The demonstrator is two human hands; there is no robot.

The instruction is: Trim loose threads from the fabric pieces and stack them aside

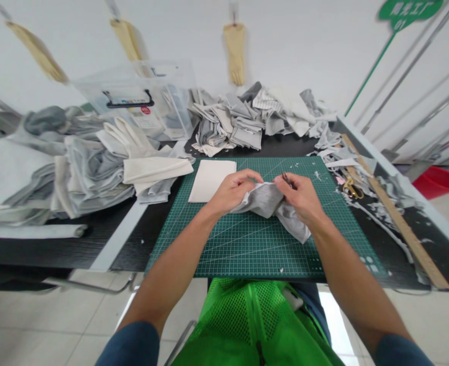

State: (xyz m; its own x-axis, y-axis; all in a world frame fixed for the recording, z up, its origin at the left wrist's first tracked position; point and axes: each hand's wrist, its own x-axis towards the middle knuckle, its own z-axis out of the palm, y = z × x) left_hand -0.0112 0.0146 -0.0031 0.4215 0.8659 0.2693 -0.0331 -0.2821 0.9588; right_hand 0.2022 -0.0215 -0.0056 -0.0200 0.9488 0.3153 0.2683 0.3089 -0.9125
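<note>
A piece of light grey knit cloth (264, 199) hangs between my two hands above the green cutting mat (247, 249). My left hand (236, 189) pinches its edge between thumb and fingers. My right hand (297, 194) grips the same edge a little to the right. A small dark tool (286, 179) also sticks out of my right hand; its kind is mostly hidden by the fingers. The lower folds of the cloth droop toward the mat. Behind my left hand, a cream rectangular piece (209, 178) lies flat on the mat.
Heaped grey and cream cloth (94, 168) covers the table's left side. Folded cloth pieces (228, 122) are piled behind the mat, beside a clear plastic box (140, 96). Gold-handled scissors (352, 189), scraps and a wooden ruler (399, 218) lie right. A red bucket (438, 182) stands beyond.
</note>
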